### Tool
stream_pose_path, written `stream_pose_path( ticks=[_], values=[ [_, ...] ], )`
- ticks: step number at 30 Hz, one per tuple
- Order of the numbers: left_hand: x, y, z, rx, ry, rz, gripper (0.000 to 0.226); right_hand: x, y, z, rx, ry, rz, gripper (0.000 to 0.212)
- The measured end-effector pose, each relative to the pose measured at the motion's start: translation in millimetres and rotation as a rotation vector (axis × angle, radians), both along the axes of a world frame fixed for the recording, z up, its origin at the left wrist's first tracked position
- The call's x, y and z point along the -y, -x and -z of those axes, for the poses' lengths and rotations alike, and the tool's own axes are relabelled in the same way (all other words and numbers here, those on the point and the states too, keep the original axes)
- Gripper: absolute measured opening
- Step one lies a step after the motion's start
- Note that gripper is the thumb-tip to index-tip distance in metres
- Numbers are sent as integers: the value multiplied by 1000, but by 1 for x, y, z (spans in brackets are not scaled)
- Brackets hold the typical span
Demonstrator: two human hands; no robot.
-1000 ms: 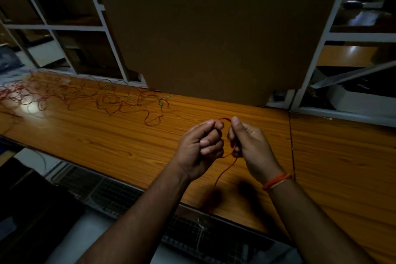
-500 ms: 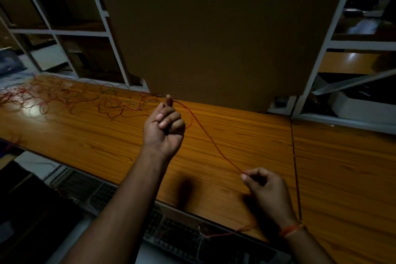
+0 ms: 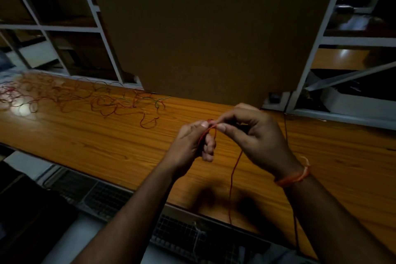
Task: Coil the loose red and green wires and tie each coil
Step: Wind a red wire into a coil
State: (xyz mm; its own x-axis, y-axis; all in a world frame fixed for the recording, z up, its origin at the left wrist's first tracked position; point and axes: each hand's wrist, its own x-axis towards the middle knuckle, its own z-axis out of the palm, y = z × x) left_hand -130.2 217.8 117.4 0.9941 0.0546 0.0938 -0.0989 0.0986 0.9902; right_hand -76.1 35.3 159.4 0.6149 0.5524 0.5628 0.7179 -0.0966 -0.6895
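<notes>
Above the wooden bench my left hand (image 3: 192,141) curls round a small loop of red wire (image 3: 232,176), thumb pressing it near the top. My right hand (image 3: 255,135) pinches the same wire right beside the left thumb. The wire's free end hangs down from between the hands past the bench's front edge. A tangle of loose red and green wires (image 3: 102,100) lies on the bench at the far left, apart from both hands.
The wooden bench (image 3: 96,141) runs across the view, with a seam at the right. A brown board (image 3: 210,34) stands behind it, flanked by white shelf frames (image 3: 107,45). A wire mesh shelf (image 3: 107,197) sits below the front edge.
Half a second ago my hands were spread wide with the red wire stretched between them. They have come back together at the middle, and the wire now loops at my left hand.
</notes>
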Motion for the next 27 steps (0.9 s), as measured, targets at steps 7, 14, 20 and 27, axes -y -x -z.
stream_pose_path(
  ticks=[7,14,20,27],
  values=[
    [-1,1,1,-42,318,209,40,-11,-15,8,-253,-196,59,5],
    [-3,0,1,-44,522,254,26,-22,-3,43,-620,-107,72,28],
    [0,-1,5,-141,702,404,27,-25,0,57,-634,-95,28,39],
    [-23,-7,-2,23,1097,226,34,-17,11,88,-829,-58,-58,6]
  ],
)
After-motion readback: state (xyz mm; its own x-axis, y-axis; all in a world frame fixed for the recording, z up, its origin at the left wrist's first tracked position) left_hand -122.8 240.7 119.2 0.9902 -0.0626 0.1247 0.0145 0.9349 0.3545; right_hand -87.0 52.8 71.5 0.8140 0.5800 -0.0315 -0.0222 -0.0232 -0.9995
